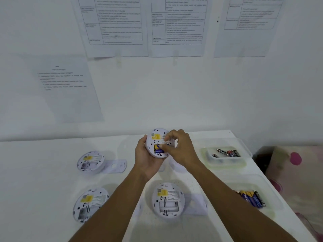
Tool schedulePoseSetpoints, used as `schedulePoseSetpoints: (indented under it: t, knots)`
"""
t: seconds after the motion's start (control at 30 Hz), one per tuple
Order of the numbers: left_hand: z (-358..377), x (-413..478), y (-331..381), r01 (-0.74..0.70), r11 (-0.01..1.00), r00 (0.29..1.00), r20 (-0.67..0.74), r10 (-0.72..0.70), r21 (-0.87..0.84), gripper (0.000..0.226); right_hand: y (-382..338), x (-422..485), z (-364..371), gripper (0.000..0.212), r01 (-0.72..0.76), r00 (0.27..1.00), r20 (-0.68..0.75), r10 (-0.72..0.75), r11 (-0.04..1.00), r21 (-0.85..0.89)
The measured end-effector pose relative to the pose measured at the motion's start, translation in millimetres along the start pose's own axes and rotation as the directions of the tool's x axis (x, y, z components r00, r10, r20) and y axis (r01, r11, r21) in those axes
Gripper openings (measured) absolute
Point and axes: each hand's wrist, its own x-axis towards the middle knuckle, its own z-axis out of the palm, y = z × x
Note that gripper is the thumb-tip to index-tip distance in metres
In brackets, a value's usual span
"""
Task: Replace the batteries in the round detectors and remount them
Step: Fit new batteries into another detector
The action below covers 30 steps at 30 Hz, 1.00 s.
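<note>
- Detector work is shown by the head view only: one held detector (158,137) is raised above the table (43,172), back side up, and is gripped from below and at its left edge by the left hand (146,159).
- The right hand (181,151) is curled over the open bay, where a blue battery (158,149) is pinched by the fingertips. Whether it is fully seated cannot be told.
- Three more units are laid back side up on the table: the far-left detector (90,162), the near-left detector (89,203) and the near-middle detector (167,199). Their bays seem empty, though the near-left one is partly hidden by a forearm.
- A mounting plate (116,165) is seen just beside the far-left detector.
- Black-and-red cells are kept in the far tray (225,160), blue-and-yellow ones in the near tray (272,203).
- It is judged that the old cells are already out and the first refill is in hand. Three refills and all remounting are left.
</note>
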Motion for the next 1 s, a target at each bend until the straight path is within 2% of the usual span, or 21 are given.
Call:
schedulePoseSetpoints:
  t: [0.1,0.2,0.3,0.33,0.37,0.43,0.5,0.57,0.73,0.8,0.9,1.0]
  knots:
    - [-12,-7,24,-0.032,0.999,0.999,0.015,0.033,-0.027,0.05,-1,3,8,0.019,0.03,0.999,-0.036,-0.029,0.999,0.031]
    - [-27,-14,48,-0.062,0.997,0.998,0.024,0.063,-0.039,0.05,2,8,21,0.014,-0.019,0.999,-0.042,0.02,0.999,0.026]
    - [-41,-20,68,-0.061,0.996,0.997,0.047,0.064,-0.069,0.053,10,13,37,0.009,0.017,0.997,0.071,-0.006,0.986,-0.165]
    - [-45,-22,73,-0.057,0.996,0.997,0.052,0.061,-0.073,0.055,14,14,42,0.004,0.065,0.987,0.159,-0.02,0.957,-0.282]
    - [-48,-23,77,-0.052,0.996,0.997,0.057,0.057,-0.075,0.056,16,15,47,0.011,0.134,0.966,0.258,-0.023,0.898,-0.42]
    - [-53,-25,85,-0.04,0.996,0.997,0.066,0.045,-0.08,0.057,21,17,57,0.03,0.29,0.899,0.438,0.029,0.709,-0.643]
    - [-57,-26,90,-0.025,0.995,0.997,0.071,0.032,-0.092,0.057,23,20,66,0.045,0.381,0.851,0.516,0.097,0.562,-0.734]
    - [-61,-27,93,-0.013,0.994,0.997,0.07,0.021,-0.105,0.056,27,23,72,0.05,0.41,0.829,0.546,0.12,0.534,-0.74]
    - [-73,-24,97,0.008,0.994,0.998,0.07,0.0,-0.113,0.057,24,21,75,0.048,0.401,0.814,0.566,0.131,0.578,-0.71]
    - [-76,-23,97,0.008,0.994,0.998,0.066,-0.001,-0.109,0.056,21,18,76,0.047,0.419,0.816,0.565,0.124,0.547,-0.725]
    - [-80,-23,96,0.014,0.994,0.998,0.067,-0.007,-0.111,0.057,23,15,83,0.037,0.447,0.855,0.519,0.016,0.485,-0.752]
    - [-83,-24,95,0.004,0.994,0.997,0.073,0.003,-0.108,0.059,27,19,86,0.034,0.32,0.937,0.345,-0.06,0.552,-0.77]
